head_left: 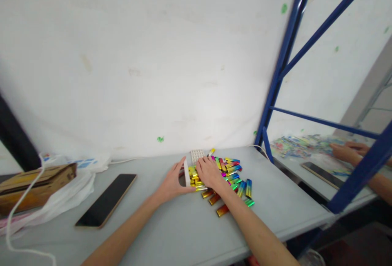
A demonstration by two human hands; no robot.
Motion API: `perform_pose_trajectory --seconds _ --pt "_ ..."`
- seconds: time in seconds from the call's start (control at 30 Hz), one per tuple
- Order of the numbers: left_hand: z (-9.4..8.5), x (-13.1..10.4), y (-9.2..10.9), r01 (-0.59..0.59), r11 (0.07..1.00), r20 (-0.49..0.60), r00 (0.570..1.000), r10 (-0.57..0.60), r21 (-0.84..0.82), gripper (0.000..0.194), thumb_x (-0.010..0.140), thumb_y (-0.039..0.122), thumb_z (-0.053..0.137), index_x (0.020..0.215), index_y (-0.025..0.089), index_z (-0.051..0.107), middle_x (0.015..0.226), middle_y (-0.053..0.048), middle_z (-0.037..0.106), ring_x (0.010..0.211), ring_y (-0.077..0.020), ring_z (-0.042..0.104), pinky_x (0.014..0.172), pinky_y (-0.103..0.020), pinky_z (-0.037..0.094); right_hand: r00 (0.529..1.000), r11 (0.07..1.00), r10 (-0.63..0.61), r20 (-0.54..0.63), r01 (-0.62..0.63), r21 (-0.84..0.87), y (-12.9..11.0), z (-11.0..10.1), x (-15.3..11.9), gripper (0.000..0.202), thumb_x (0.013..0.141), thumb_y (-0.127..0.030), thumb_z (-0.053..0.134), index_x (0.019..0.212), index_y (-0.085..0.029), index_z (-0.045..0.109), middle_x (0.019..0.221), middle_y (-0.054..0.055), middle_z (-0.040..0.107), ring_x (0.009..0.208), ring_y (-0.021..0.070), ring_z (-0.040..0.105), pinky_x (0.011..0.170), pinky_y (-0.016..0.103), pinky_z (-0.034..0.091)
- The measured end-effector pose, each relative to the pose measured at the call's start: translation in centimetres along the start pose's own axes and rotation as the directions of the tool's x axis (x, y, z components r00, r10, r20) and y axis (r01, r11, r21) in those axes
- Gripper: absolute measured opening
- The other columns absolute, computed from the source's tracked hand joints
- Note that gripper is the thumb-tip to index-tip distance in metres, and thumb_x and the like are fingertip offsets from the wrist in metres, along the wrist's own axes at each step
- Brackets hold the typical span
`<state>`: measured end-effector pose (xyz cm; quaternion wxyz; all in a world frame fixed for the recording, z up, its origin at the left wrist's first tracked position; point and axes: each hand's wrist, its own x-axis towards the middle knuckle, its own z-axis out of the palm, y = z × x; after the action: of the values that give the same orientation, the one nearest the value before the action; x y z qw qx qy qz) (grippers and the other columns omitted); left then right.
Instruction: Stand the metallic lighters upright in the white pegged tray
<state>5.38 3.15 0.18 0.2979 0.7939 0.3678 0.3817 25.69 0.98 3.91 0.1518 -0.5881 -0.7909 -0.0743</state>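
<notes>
Shiny multicoloured tubes (234, 176) lie in a loose pile on the grey table (171, 233). My left hand (172, 182) grips a white tray (186, 173) that stands on its edge at the pile's left side, thumb at the near end and fingers at the far end. Gold tubes (196, 179) sit against the tray's right side. My right hand (209, 172) rests on the tubes with its fingers bent; whether it holds one is hidden. Just behind it lies a white grid-like piece (197, 155).
A black phone (107, 200) lies to the left, beside a cardboard box (39, 182) on white plastic bags (82, 184). A blue metal frame (280, 65) rises at the right. Beyond it, another person's hands (349, 151) are over a second table.
</notes>
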Motion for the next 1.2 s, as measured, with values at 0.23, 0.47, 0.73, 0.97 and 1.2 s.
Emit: perform_pose_trajectory --seconds 0.23,0.47,0.73,0.97,1.2 --pt "0.1 0.0 -0.2 -0.016 1.0 0.01 1.0 0.016 -0.02 0.123 0.063 0.045 0.093 0.163 0.031 0.022 0.155 -0.016 0.044 0.141 -0.0376 0.048 0.117 -0.054 0.044 0.993 0.993 0.094 0.068 -0.099 0.069 3.8 -1.2 -0.7 0.032 0.108 -0.025 0.032 0.117 -0.018 0.062 0.116 0.011 0.072 0.108 0.0245 0.063 0.098 0.039 0.039" --pt "0.2 0.1 -0.4 -0.018 0.999 -0.007 1.0 0.018 0.048 0.123 0.063 0.046 0.092 0.163 0.027 0.023 0.153 -0.017 0.046 0.14 -0.0376 0.048 0.12 -0.055 0.04 0.999 0.997 0.027 -0.028 -0.025 0.069 0.1 -0.9 -0.5 0.032 0.107 -0.028 0.037 0.121 -0.022 0.065 0.118 0.01 0.07 0.114 0.0255 0.06 0.103 0.04 0.038" --pt "0.0 0.2 0.0 -0.044 0.999 0.01 0.999 0.045 -0.006 0.125 0.06 0.044 0.094 0.163 0.031 0.025 0.15 -0.014 0.051 0.137 -0.0355 0.053 0.114 -0.049 0.048 0.996 0.996 -0.08 -0.027 0.079 -0.028 -2.9 0.4 -1.1 0.039 0.108 -0.033 0.032 0.114 -0.018 0.068 0.116 0.016 0.066 0.114 0.0288 0.057 0.103 0.046 0.04" --pt "-0.3 0.1 0.5 -0.05 0.999 0.04 0.998 0.05 -0.008 0.11 0.06 0.045 0.095 0.155 0.03 0.042 0.145 -0.014 0.053 0.135 -0.0364 0.054 0.114 -0.053 0.047 0.997 0.996 -0.072 -0.003 0.072 -0.045 -0.4 0.0 -1.3 0.037 0.107 -0.03 0.036 0.106 -0.018 0.071 0.114 0.014 0.07 0.114 0.0277 0.06 0.104 0.044 0.04" --pt "-0.1 0.1 0.6 -0.047 0.998 0.045 0.998 0.048 -0.037 0.111 0.061 0.048 0.094 0.156 0.03 0.04 0.146 -0.013 0.052 0.136 -0.0348 0.054 0.116 -0.051 0.046 1.0 0.999 -0.026 -0.014 0.026 0.019 -0.3 -0.5 -1.1 0.029 0.105 -0.027 0.041 0.116 -0.019 0.066 0.113 0.012 0.072 0.113 0.0249 0.062 0.105 0.041 0.039"
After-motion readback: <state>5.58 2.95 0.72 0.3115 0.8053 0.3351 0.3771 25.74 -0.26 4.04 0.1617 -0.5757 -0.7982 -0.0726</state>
